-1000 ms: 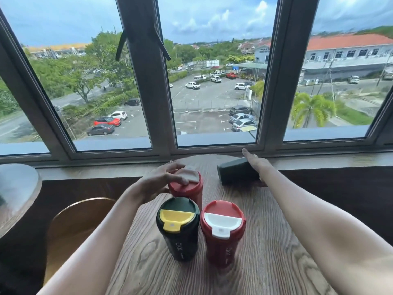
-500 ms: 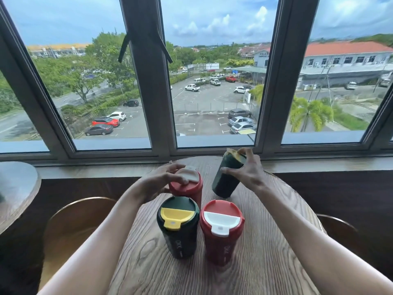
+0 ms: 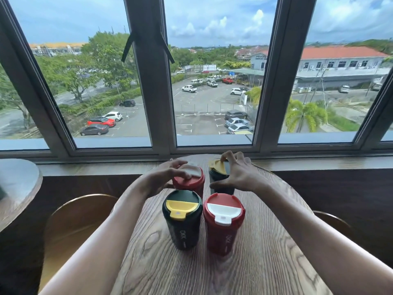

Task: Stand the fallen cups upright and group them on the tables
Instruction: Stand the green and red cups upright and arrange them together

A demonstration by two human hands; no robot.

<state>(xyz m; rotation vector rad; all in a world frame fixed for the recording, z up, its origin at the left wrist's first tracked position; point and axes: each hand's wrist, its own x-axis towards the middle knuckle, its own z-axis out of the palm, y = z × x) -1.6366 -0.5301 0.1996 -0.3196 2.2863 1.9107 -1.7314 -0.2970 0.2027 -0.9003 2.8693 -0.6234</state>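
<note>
Here the desk is bare wood toward me. Four cups stand grouped near its far edge; my right hand clasps the far dark cup, my left hand the far red cup.

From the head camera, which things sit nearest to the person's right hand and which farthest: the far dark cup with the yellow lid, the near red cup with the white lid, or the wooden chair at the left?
1. Far dark green cup with yellow lid: under the right hand, at the table's back right.
2. Near red cup with white lid: front right, just below the hand.
3. Curved wooden chair: far left, off the table.
</note>
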